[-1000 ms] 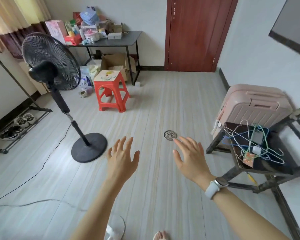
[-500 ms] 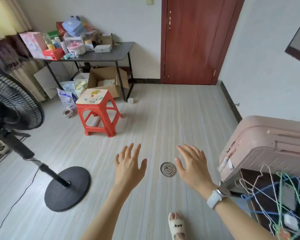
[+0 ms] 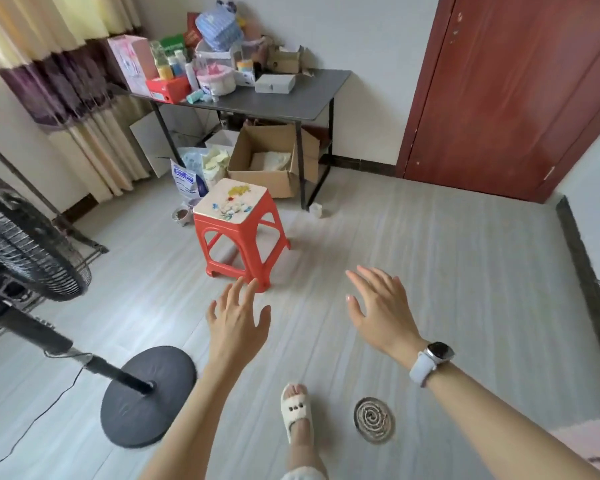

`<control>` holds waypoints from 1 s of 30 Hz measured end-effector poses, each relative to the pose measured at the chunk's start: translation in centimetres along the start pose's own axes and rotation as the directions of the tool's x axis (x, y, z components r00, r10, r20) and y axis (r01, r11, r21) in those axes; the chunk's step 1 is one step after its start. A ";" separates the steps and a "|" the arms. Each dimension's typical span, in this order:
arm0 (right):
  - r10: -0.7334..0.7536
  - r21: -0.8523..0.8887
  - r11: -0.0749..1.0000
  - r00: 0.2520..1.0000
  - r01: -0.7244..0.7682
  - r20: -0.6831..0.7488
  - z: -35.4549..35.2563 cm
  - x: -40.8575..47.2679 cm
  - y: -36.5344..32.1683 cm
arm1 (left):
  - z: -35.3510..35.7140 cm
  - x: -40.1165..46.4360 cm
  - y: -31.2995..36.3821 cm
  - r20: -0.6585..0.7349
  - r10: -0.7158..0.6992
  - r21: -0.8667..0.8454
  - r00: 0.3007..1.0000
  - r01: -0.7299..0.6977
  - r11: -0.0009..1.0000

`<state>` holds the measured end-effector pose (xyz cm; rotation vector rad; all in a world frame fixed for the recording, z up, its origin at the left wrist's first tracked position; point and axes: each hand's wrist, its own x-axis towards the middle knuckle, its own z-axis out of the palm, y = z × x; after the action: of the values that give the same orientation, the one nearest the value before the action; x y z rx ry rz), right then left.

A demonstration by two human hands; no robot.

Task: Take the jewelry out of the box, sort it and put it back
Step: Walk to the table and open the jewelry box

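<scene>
A small grey box (image 3: 275,83) lies closed on the dark grey table (image 3: 302,105) at the far wall, to the right of a crowd of bottles and cartons. No jewelry shows in view. My left hand (image 3: 237,320) and my right hand (image 3: 381,311) are both stretched out in front of me over the floor, fingers spread, holding nothing. A white watch sits on my right wrist. Both hands are far short of the table.
A red plastic stool (image 3: 240,230) stands between me and the table. A black standing fan (image 3: 32,258) with its round base (image 3: 148,394) is at my left. An open cardboard box (image 3: 274,161) sits under the table. A brown door (image 3: 513,95) is at right; a floor drain (image 3: 374,419) is near my slippered foot (image 3: 296,412).
The view has advanced across the room toward the table: the stool, table and door are closer, the drain has slid under my right arm, and the suitcase and rack have left the view.
</scene>
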<state>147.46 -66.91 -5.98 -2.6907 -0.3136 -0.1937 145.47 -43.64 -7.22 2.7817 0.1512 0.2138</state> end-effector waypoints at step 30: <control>0.008 0.044 0.999 0.996 -0.012 0.091 9.7 71.6 15.9 | 13.8 72.2 3.6 0.157 -0.107 -0.084 0.982 0.121 0.989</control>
<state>221.35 -63.35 -7.91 -2.6612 -0.3282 -0.0603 219.06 -42.16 -9.48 2.6739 0.2547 -0.0205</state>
